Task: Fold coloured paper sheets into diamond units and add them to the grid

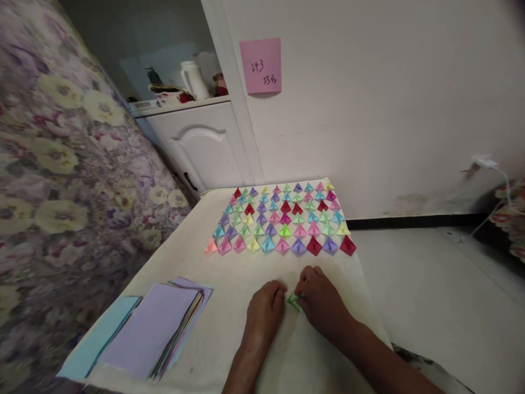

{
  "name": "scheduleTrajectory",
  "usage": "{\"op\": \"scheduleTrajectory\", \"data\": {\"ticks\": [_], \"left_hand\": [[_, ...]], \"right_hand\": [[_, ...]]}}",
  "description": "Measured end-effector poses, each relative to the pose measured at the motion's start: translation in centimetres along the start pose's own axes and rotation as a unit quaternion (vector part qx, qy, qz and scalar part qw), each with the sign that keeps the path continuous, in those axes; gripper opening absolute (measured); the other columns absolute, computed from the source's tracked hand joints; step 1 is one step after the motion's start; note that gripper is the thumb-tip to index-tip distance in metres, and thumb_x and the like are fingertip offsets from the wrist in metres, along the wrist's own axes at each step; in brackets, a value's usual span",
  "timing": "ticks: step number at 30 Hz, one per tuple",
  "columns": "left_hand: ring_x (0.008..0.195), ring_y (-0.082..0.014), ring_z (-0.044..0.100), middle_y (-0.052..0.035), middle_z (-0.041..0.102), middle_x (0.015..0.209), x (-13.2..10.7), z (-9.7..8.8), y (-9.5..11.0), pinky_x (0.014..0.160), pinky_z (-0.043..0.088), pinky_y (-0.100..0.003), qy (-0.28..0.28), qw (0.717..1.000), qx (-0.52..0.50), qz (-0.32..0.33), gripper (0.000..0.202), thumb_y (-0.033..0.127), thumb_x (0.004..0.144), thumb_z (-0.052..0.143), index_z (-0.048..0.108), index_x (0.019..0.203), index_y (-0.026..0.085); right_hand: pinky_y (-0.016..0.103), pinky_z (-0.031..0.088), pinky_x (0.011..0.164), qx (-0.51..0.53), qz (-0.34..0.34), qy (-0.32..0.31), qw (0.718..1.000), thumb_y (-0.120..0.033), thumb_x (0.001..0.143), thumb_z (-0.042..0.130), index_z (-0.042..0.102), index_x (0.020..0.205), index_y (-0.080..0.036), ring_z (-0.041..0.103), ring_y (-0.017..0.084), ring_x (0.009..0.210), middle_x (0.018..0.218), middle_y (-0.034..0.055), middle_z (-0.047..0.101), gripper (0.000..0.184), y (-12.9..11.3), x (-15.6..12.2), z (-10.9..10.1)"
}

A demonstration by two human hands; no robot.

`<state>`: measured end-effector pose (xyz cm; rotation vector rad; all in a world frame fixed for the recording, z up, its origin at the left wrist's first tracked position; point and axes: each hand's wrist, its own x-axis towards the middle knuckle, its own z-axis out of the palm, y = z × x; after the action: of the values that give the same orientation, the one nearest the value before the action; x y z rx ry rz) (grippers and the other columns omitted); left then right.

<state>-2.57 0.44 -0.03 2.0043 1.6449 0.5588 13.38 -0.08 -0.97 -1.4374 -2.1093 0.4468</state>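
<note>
We seem to be folding, our right hand [322,303] pinching the green paper [294,301] on the table [176,251] before the folded pieces [285,219], our left hand [266,309] curled beside it, grip unclear, and the next move likely calls for firm creasing.

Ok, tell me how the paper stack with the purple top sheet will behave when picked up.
The paper stack will probably slide apart, since its edges are uneven and no binding shows. Held by one edge, it may sag, as the sheets look thin. It's likely fairly weighty, given the many layers showing along its side.
</note>
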Motion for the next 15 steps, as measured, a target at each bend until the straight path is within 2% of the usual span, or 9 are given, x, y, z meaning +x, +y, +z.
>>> {"op": "scheduleTrajectory", "data": {"ticks": [4, 15], "left_hand": [[0.075, -0.0168, 0.057, -0.0031, 0.065, 0.081, 0.13, 0.01, -0.04, 0.065, 0.038, -0.024, -0.009, 1.000, 0.019, 0.005, 0.023, 0.021, 0.082, 0.038, 0.060, 0.078, 0.021], [0.072, -0.0171, 0.056, -0.0037, 0.063, 0.078, -0.02, 0.05, 0.54, 0.063, 0.036, -0.025, -0.016, 0.999, 0.052, 0.003, 0.023, 0.022, 0.084, 0.037, 0.058, 0.074, 0.020]], "right_hand": [[0.027, 0.034, 0.073, -0.039, -0.003, -0.012, 0.999, -0.009, 0.074, 0.055, 0.061, 0.066, -0.016, 0.042, 0.017, 0.083, 0.083, 0.0039, 0.050, 0.013, -0.13, 0.39, 0.12], [0.030, 0.033, 0.073, -0.082, -0.014, -0.038, 0.996, -0.010, 0.078, 0.051, 0.062, 0.068, -0.015, 0.042, 0.019, 0.084, 0.084, 0.0061, 0.051, 0.016, -0.32, 0.48, 0.16]]}}
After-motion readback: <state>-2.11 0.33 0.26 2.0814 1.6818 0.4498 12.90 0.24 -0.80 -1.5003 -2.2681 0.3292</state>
